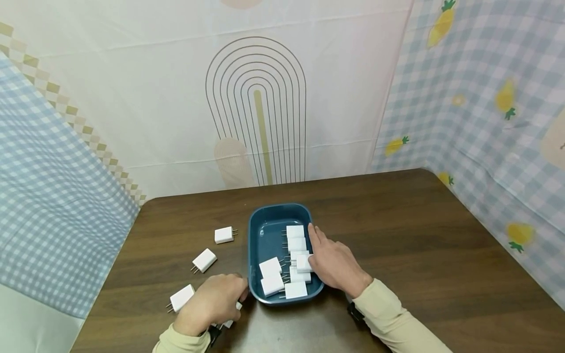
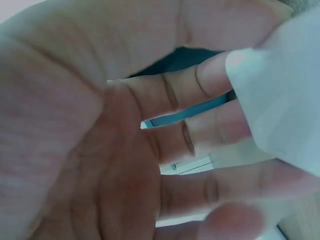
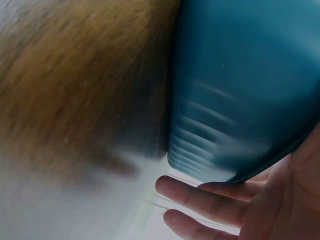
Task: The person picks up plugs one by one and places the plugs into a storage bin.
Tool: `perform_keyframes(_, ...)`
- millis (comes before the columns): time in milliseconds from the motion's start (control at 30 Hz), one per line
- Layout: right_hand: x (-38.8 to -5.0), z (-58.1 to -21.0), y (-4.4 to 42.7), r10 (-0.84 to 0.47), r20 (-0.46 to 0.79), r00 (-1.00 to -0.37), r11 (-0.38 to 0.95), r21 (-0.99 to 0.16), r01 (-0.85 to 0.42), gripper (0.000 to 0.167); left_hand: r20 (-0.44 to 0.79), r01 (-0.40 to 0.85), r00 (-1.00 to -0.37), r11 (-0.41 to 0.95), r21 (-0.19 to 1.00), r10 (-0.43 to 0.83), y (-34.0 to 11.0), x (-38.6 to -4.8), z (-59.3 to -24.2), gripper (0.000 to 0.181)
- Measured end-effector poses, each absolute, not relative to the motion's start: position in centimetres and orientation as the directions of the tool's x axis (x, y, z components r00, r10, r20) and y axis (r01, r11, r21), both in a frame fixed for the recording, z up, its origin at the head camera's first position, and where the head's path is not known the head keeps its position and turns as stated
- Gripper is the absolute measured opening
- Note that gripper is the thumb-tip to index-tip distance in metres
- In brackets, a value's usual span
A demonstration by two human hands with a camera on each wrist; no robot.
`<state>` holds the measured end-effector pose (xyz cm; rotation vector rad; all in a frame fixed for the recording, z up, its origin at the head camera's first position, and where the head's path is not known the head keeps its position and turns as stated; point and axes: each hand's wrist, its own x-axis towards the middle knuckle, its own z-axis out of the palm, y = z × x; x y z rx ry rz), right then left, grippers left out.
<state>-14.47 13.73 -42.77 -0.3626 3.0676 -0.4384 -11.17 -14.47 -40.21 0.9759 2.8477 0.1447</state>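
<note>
A dark blue tray [image 1: 267, 235] stands on the table with several white chargers [image 1: 295, 290] inside, mostly in a column along its right side, prongs leftward. My left hand [image 1: 216, 301] is at the tray's lower left corner. In the left wrist view it pinches a white charger [image 2: 285, 95] between thumb and fingers; the head view largely hides this charger. My right hand [image 1: 335, 260] rests along the tray's right rim, its thumb reaching over beside the topmost charger [image 1: 303, 264]. Its outer fingers [image 3: 205, 202] extend loosely past the tray's outer wall in the right wrist view.
Left of the tray lie loose white chargers: one near the tray's upper left [image 1: 223, 235], one lower [image 1: 204, 260] and one beside the left hand [image 1: 182, 297]. A brown wooden table [image 1: 419, 255] spreads rightward. Patterned cloths [image 1: 344, 98] hang behind and at the sides.
</note>
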Motion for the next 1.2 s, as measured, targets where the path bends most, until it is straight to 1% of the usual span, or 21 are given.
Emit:
perform_keyframes(167,-14.4,-42.8,13.7,-0.237,0.014,-0.972,0.932,-0.279,-0.231,0.07,-0.08,0.606,-0.782,0.784,0.136,0.619,-14.6,-11.2,-40.0,0.034)
perform_keyframes(400,-14.3,-42.8,13.7,-0.225,-0.005,-0.974,0.933,-0.291,-0.213,0.07,-0.073,0.557,-0.817,0.815,0.161,0.572,-14.8,-11.2,-39.4,0.031)
perform_keyframes(667,-14.3,-42.8,13.8,-0.221,-0.006,-0.975,0.933,-0.294,-0.21,0.07,-0.035,0.546,-0.828,0.82,0.173,0.559,-15.3,-11.7,-38.9,0.03)
perform_keyframes(900,-14.4,-42.7,13.8,-0.228,-0.004,-0.974,0.929,-0.3,-0.216,0.071,-0.056,0.529,-0.83,0.816,0.232,0.554,-15.6,-12.0,-38.2,0.025)
perform_keyframes(1000,-14.4,-42.7,13.8,-0.226,-0.008,-0.974,0.929,-0.303,-0.213,0.071,-0.035,0.541,-0.828,0.813,0.217,0.56,-15.8,-11.9,-37.9,0.021)
perform_keyframes(1200,-14.4,-42.7,13.7,-0.229,0.005,-0.974,0.927,-0.305,-0.219,0.07,0.009,0.564,-0.823,0.816,0.131,0.567,-16.0,-11.7,-37.5,0.009)
